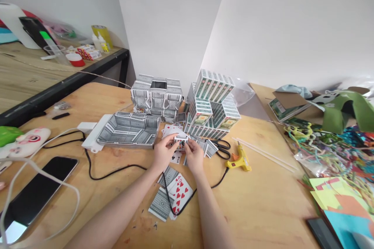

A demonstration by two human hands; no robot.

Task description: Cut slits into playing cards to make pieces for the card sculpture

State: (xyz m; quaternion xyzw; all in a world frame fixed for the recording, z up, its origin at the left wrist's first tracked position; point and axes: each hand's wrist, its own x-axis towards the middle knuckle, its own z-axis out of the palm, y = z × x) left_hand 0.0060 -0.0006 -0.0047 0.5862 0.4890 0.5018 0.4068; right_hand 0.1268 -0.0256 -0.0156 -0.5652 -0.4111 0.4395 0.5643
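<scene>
My left hand (163, 151) and my right hand (194, 156) meet over the middle of the table, fingertips closed on a playing card (181, 139) that looks folded. Loose playing cards (180, 191) lie below them, some face up with red hearts, others back side up. Just behind and to the left is an open tray built of cards (128, 144). Farther back stands a blocky structure of cards (157, 95) with a square opening on top. Beside my right hand rest black-handled scissors (223, 148) and a yellow glue gun (241, 158).
Boxed card decks (214, 85) are stacked behind my right hand. The glue gun's black cable (187, 209) crosses the loose cards. Two clear glue sticks (267, 155) lie right. A large phone (37, 190) lies left, near a white power strip (99, 144). Colourful craft material (330, 151) fills the far right.
</scene>
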